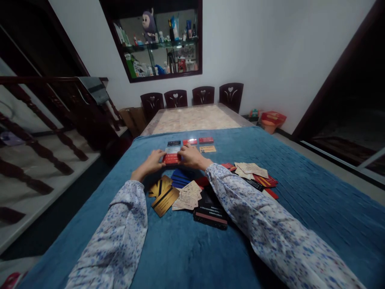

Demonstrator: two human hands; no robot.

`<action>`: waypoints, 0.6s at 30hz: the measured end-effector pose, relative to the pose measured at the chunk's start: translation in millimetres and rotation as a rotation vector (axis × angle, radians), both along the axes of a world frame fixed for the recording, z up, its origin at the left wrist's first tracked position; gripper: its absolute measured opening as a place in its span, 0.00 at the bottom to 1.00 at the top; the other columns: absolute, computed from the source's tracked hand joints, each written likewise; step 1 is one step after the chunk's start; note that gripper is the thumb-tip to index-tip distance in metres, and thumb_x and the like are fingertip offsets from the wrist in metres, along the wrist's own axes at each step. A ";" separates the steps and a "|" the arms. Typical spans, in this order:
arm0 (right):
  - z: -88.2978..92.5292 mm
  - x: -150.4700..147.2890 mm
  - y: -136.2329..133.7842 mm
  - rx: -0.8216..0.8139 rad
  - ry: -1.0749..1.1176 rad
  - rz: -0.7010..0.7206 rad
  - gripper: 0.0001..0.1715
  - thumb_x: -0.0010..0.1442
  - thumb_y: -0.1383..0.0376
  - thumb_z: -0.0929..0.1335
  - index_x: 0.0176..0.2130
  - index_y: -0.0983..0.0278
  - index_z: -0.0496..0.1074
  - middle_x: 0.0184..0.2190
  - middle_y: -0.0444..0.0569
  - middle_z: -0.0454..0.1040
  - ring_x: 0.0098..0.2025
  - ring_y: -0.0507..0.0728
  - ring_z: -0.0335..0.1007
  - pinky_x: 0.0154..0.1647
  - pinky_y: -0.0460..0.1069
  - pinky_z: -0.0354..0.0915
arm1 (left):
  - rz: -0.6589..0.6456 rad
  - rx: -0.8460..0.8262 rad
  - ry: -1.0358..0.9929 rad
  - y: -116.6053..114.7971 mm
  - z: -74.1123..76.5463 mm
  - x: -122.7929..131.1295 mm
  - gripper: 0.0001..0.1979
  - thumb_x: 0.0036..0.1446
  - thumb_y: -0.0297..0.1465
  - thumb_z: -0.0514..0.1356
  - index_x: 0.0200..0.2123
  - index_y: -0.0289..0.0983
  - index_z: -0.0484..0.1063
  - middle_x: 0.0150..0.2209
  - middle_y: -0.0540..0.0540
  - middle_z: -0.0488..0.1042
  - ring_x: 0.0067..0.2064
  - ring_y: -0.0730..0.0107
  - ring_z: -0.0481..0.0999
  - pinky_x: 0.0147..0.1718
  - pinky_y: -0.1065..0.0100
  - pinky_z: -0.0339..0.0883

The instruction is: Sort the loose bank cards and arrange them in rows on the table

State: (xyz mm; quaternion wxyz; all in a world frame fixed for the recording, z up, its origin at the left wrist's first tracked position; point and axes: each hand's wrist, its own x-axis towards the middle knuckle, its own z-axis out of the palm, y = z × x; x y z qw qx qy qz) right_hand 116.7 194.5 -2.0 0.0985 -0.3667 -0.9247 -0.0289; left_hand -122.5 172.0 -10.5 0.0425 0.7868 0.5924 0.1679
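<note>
A red card stack (171,159) lies on the blue cloth between my two hands. My left hand (152,161) presses its closed fingertips on the stack's left edge, and my right hand (194,156) has its fingers bent against the right edge. Just beyond is a pale blue card (172,149), partly covered by my fingers. A black card (173,143) and two red cards, one at the middle (189,141) and one at the right (206,140), form the back row. Closer to me are fanned gold cards (165,200), blue cards (181,177), cream cards (189,196) and black cards (211,214).
A second loose pile of cards (254,170) lies right of my right forearm. A tan card (207,149) sits beyond my right wrist. The blue cloth (300,200) covers the near table; a bare stone tabletop (192,117) and several dark chairs (203,95) are behind.
</note>
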 end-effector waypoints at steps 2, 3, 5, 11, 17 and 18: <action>-2.2 -6.1 2.7 -0.007 0.008 0.000 0.20 0.66 0.55 0.70 0.51 0.64 0.78 0.54 0.59 0.74 0.57 0.68 0.62 0.49 0.56 0.64 | 0.005 -0.014 0.009 2.5 -2.0 -4.9 0.28 0.47 0.30 0.67 0.54 0.38 0.77 0.53 0.38 0.76 0.56 0.47 0.73 0.61 0.51 0.67; -3.3 -8.7 4.0 -0.011 0.011 -0.001 0.19 0.66 0.55 0.71 0.51 0.64 0.78 0.54 0.59 0.74 0.57 0.68 0.62 0.49 0.56 0.64 | 0.009 -0.025 0.021 3.5 -2.9 -6.6 0.28 0.47 0.30 0.66 0.55 0.37 0.77 0.53 0.38 0.76 0.56 0.47 0.73 0.61 0.51 0.66; -5.3 -12.9 6.3 -0.023 0.011 -0.003 0.19 0.66 0.56 0.71 0.51 0.64 0.79 0.54 0.60 0.74 0.57 0.68 0.62 0.49 0.56 0.64 | 0.018 -0.050 0.041 5.2 -4.5 -8.9 0.29 0.48 0.30 0.64 0.56 0.35 0.77 0.54 0.37 0.75 0.57 0.48 0.73 0.62 0.52 0.66; -8.1 -17.4 10.2 -0.046 -0.006 -0.002 0.18 0.66 0.57 0.70 0.51 0.64 0.79 0.54 0.59 0.75 0.57 0.67 0.63 0.52 0.57 0.64 | 0.006 -0.080 0.001 8.4 -8.6 -10.4 0.28 0.47 0.28 0.64 0.54 0.35 0.78 0.52 0.38 0.76 0.55 0.51 0.76 0.61 0.54 0.67; -11.0 -15.7 14.3 -0.051 -0.012 -0.006 0.20 0.64 0.57 0.71 0.50 0.65 0.79 0.53 0.60 0.76 0.57 0.69 0.63 0.51 0.58 0.64 | 0.005 -0.079 -0.077 13.2 -12.7 -9.0 0.27 0.44 0.29 0.65 0.51 0.36 0.79 0.52 0.38 0.78 0.56 0.48 0.76 0.61 0.53 0.68; -11.4 -15.5 14.8 -0.053 -0.013 -0.004 0.19 0.64 0.57 0.71 0.50 0.65 0.79 0.53 0.60 0.76 0.57 0.69 0.63 0.51 0.58 0.64 | 0.001 -0.080 -0.093 14.1 -13.6 -9.0 0.27 0.43 0.29 0.66 0.51 0.36 0.79 0.52 0.38 0.79 0.56 0.47 0.77 0.61 0.52 0.68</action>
